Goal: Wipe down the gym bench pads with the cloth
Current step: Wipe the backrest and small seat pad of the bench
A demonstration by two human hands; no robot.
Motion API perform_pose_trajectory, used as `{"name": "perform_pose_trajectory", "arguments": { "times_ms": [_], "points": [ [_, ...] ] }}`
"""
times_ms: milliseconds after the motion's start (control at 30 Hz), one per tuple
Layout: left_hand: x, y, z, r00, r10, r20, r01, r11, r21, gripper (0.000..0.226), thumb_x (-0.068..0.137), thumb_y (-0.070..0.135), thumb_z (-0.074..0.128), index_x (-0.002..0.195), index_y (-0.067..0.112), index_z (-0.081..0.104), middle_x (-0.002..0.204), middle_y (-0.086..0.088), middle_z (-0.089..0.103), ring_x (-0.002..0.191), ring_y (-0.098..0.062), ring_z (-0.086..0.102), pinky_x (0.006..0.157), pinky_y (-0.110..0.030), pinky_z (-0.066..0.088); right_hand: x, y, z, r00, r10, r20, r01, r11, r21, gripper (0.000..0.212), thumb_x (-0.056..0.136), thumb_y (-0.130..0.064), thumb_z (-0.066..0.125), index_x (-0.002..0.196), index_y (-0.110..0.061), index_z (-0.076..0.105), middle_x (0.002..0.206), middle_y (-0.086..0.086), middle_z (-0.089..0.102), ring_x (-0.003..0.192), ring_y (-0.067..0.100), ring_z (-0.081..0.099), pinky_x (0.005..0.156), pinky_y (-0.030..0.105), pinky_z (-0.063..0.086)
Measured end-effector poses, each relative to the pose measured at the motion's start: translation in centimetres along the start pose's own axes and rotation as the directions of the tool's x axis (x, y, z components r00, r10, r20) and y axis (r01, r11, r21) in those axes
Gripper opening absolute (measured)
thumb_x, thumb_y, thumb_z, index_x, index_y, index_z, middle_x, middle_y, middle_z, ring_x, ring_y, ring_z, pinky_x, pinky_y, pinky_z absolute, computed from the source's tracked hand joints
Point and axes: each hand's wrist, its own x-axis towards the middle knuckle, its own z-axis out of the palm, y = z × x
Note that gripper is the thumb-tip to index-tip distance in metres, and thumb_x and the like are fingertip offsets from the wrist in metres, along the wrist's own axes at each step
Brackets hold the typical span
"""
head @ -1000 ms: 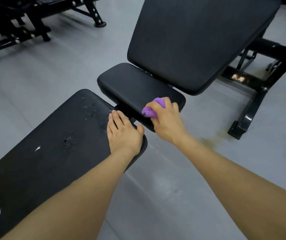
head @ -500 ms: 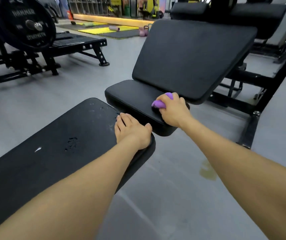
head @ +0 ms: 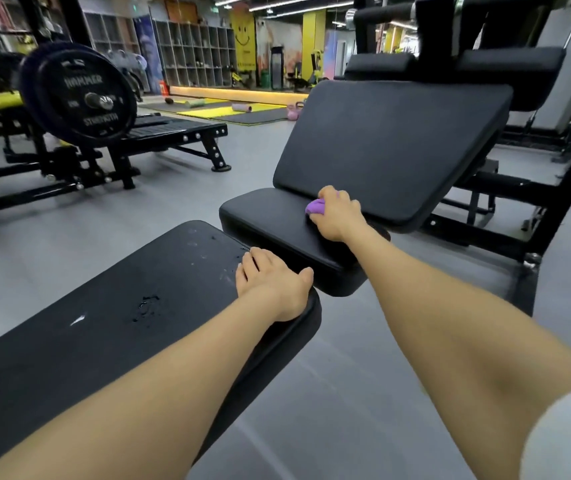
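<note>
Gripping a bunched purple cloth (head: 315,206), the right hand (head: 337,216) presses it onto the small black seat pad (head: 266,220), at the pad's far edge where the tilted backrest pad (head: 388,147) begins; fingers are curled round the cloth, most of which is hidden under the hand. Cloth lies at about 1 o'clock from frame centre. The left hand (head: 272,282) rests palm-down, fingers straight and together, holding nothing, on the far end of a long flat bench pad (head: 110,327) that runs toward 7 o'clock. That pad carries scattered water droplets (head: 147,306) and a small white scuff (head: 78,320). Flat pad and seat pad sit just beside each other, a narrow gap between. A white sleeve (head: 568,434) shows at 4 o'clock. At 10 o'clock stands a black weight plate (head: 83,95) on a dark frame; at 12 o'clock, yellow floor mats (head: 221,114) and a pink kettlebell (head: 294,112) on grey floor (head: 346,393).
</note>
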Motion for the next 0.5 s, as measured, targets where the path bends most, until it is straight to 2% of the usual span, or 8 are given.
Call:
{"name": "perform_pose_trajectory", "arguments": {
  "times_ms": [100,167,267,367,433,500],
  "points": [
    [-0.2,0.0,-0.2,1.000,0.004,0.013,-0.004,1.000,0.002,0.080,0.096,0.051,0.021,0.145,-0.005,-0.008,0.156,-0.018,-0.007,0.144,-0.031,-0.009,0.117,-0.040,-0.002,-0.4,-1.6,0.1,0.988,-0.122,0.091,0.118,0.992,0.049,0.032,0.091,-0.028,0.047,0.122,-0.022,0.049,0.127,0.006,0.047,0.114,0.034,0.044,0.098,0.040,0.039],
    [-0.3,0.0,-0.3,1.000,0.016,0.021,-0.016,1.000,-0.004,0.080,0.096,0.051,0.021,0.145,-0.005,-0.008,0.156,-0.018,-0.008,0.144,-0.032,-0.009,0.117,-0.040,-0.001,-1.8,-1.5,-0.5,0.965,-0.226,0.132,0.208,0.968,0.141,0.030,0.087,-0.022,0.051,0.116,-0.026,0.056,0.122,0.000,0.056,0.113,0.026,0.051,0.097,0.035,0.042],
    [-0.4,0.0,-0.3,1.000,0.011,0.012,-0.011,1.000,-0.019,0.081,0.096,0.052,0.022,0.145,-0.005,-0.007,0.156,-0.019,-0.006,0.144,-0.032,-0.008,0.117,-0.040,-0.001,-5.1,-1.3,-2.2,0.921,-0.353,0.164,0.316,0.924,0.215,0.028,0.085,-0.010,0.053,0.110,-0.020,0.062,0.100,-0.018,0.060,0.098,0.009,0.054,0.078,0.014,0.040],
    [-0.4,0.0,-0.3,1.000,0.015,0.003,-0.015,0.999,-0.047,0.081,0.096,0.053,0.023,0.145,-0.005,-0.005,0.156,-0.019,-0.005,0.144,-0.032,-0.006,0.117,-0.040,0.000,-8.3,-1.1,-3.7,0.910,-0.385,0.156,0.339,0.905,0.257,0.026,0.087,-0.006,0.053,0.109,-0.014,0.062,0.084,-0.031,0.052,0.091,0.001,0.051,0.070,0.008,0.035],
    [-0.7,0.0,-0.4,1.000,0.026,-0.009,-0.026,0.998,-0.056,0.082,0.096,0.054,0.024,0.145,-0.005,-0.003,0.155,-0.019,-0.002,0.144,-0.032,-0.004,0.118,-0.040,0.002,-9.8,-0.7,-4.4,0.924,-0.351,0.152,0.297,0.909,0.292,0.024,0.088,-0.005,0.054,0.109,-0.013,0.061,0.082,-0.030,0.051,0.083,-0.010,0.052,0.068,-0.002,0.035],
    [-0.9,-0.2,-0.6,0.999,0.039,-0.017,-0.040,0.997,-0.067,0.084,0.095,0.055,0.028,0.145,-0.006,0.001,0.155,-0.020,0.000,0.144,-0.033,-0.002,0.117,-0.040,0.004,-11.3,-0.3,-5.1,0.936,-0.306,0.173,0.246,0.921,0.300,0.026,0.087,-0.008,0.056,0.111,-0.016,0.059,0.089,-0.023,0.057,0.085,-0.010,0.054,0.068,-0.001,0.036]
  ]
}}
